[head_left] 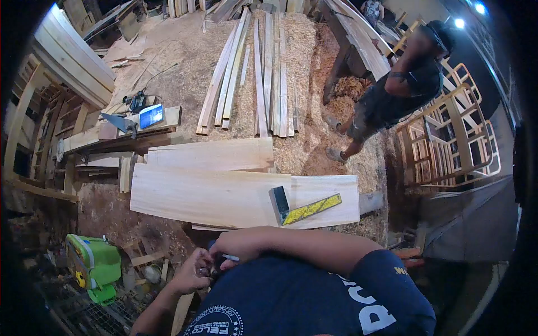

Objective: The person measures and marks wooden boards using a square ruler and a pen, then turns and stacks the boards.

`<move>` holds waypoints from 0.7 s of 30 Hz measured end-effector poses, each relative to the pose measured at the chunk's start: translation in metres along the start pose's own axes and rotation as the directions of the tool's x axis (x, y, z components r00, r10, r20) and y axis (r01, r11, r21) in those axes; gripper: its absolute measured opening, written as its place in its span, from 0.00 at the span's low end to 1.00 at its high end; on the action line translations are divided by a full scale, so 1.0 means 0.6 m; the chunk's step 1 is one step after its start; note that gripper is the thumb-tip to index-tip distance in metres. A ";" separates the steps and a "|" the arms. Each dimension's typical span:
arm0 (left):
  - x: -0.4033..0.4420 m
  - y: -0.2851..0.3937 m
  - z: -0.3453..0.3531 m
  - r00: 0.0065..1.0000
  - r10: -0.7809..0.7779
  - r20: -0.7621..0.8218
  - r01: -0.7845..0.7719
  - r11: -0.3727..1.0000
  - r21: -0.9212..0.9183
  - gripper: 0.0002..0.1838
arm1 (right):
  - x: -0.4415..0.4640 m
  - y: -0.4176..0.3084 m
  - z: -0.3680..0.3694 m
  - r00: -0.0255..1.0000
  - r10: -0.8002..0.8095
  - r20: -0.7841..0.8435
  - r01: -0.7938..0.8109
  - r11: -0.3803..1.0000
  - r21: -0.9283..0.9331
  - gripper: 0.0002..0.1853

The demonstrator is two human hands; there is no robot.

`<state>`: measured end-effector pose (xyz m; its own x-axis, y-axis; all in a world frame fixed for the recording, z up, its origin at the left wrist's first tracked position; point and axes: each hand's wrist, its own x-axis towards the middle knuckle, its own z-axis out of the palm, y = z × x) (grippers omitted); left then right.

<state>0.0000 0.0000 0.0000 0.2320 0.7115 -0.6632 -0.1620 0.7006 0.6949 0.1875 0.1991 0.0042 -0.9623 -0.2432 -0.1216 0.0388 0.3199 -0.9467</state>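
My two hands meet low in the view, at the left side of my dark shirt. My right hand (238, 245) reaches across from the right, its fingers closed, with a short white pen-like stick (230, 257) poking out of them. Just below and left of it, my left hand (193, 273) has bent fingers pressed against something small and dark that I cannot make out. Beyond my right forearm lie pale wooden boards (196, 193). A try square with a yellow blade (314, 209) and a dark stock (278, 201) rests on them, apart from both hands.
Long wood strips (268, 78) lie on the sawdust-covered floor ahead. At left, a bench (84, 140) holds a handsaw (117, 123) and a lit phone-like screen (151, 116). A green bag (98, 263) sits lower left. Another person (392, 95) stands at right near wooden frames (448, 134).
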 end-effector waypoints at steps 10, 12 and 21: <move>0.018 -0.022 0.022 0.987 0.138 -0.086 -0.161 0.905 -0.394 0.30 | 0.025 -0.021 0.006 0.998 0.045 -0.042 -0.042 0.997 0.064 0.16; 0.009 -0.013 0.001 0.998 0.057 0.001 -0.052 0.918 -0.394 0.31 | 0.029 -0.025 0.009 0.998 0.030 -0.063 -0.024 0.995 0.097 0.15; -0.010 -0.044 -0.027 0.993 -0.108 0.056 0.118 0.969 -0.217 0.27 | 0.024 -0.024 0.022 0.983 -0.024 -0.183 0.027 0.999 0.017 0.12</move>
<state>-0.0130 -0.0220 -0.0187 0.3019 0.6275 -0.7177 -0.3380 0.7744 0.5348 0.1765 0.1790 0.0122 -0.9959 -0.0793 -0.0425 0.0170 0.2976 -0.9545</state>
